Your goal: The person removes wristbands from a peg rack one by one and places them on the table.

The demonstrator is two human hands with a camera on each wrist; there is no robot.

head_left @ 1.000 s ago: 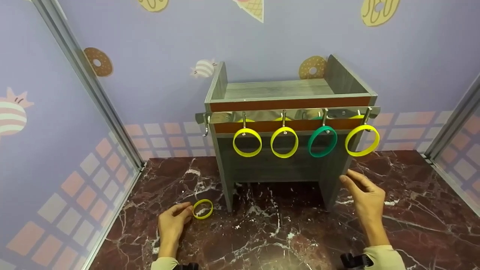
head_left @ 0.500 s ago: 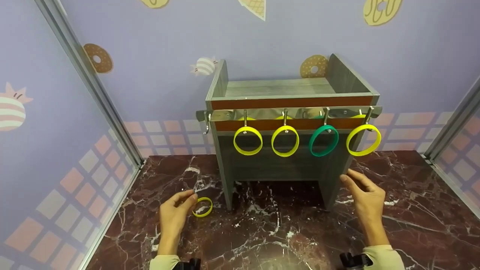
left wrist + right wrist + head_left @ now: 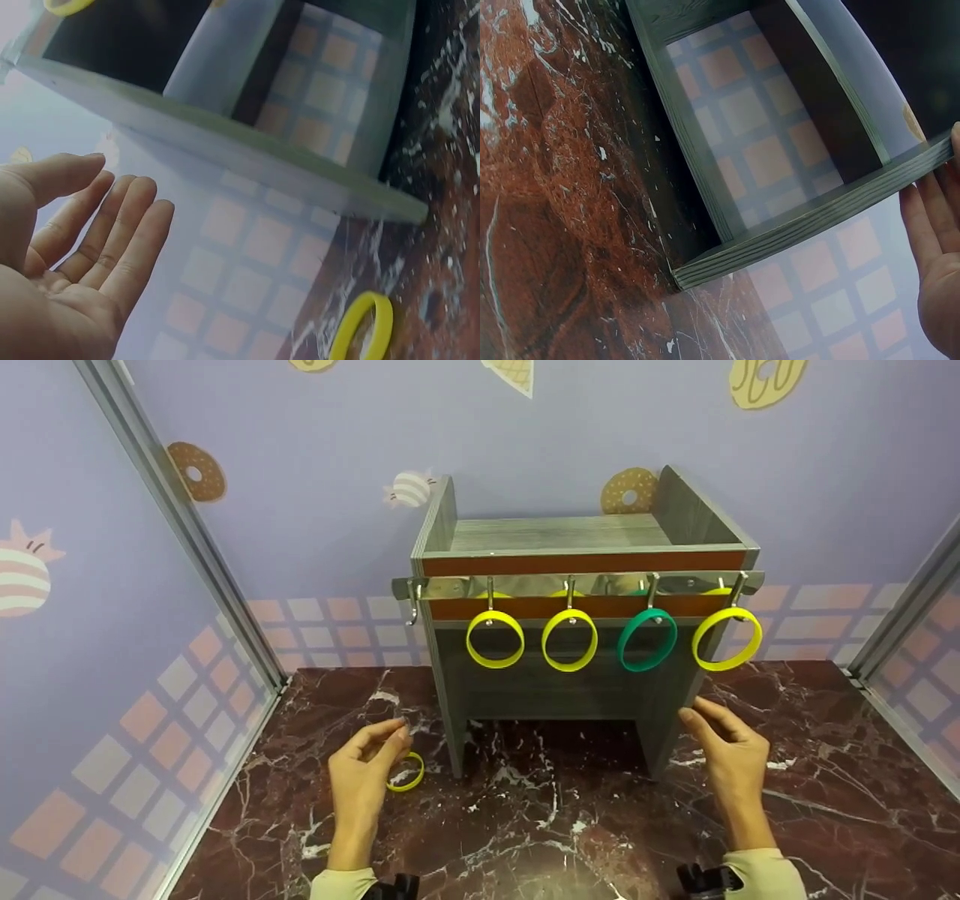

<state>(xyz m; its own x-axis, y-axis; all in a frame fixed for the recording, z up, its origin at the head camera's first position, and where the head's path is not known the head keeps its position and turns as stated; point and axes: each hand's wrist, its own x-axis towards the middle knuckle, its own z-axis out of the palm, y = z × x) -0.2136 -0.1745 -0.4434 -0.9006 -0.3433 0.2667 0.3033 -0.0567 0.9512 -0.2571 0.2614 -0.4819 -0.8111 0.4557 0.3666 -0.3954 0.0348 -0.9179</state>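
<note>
My left hand (image 3: 360, 780) is raised above the table at the left, its fingers relaxed and nothing between them. Behind its fingertips a yellow ring (image 3: 421, 771) lies on the table, partly covered by the hand in the head view; the left wrist view shows the ring (image 3: 383, 330) apart from the hand. My right hand (image 3: 733, 761) pinches the front edge of the grey wooden rack's right side panel (image 3: 671, 727), thumb inside and fingers outside. Two yellow rings (image 3: 495, 666), a green ring (image 3: 641, 668) and another yellow ring (image 3: 724, 667) hang from the rack's hooks.
A metal hook strip (image 3: 450, 587) runs across the rack's front, and its leftmost hook (image 3: 413, 611) carries no ring. The rack stands on a dark red marbled table (image 3: 555, 840). Patterned wall panels (image 3: 525, 442) close in the back and both sides.
My left hand has left the yellow ring on the table, rising and moving right and forward. The right hand keeps its place on the rack's panel.
</note>
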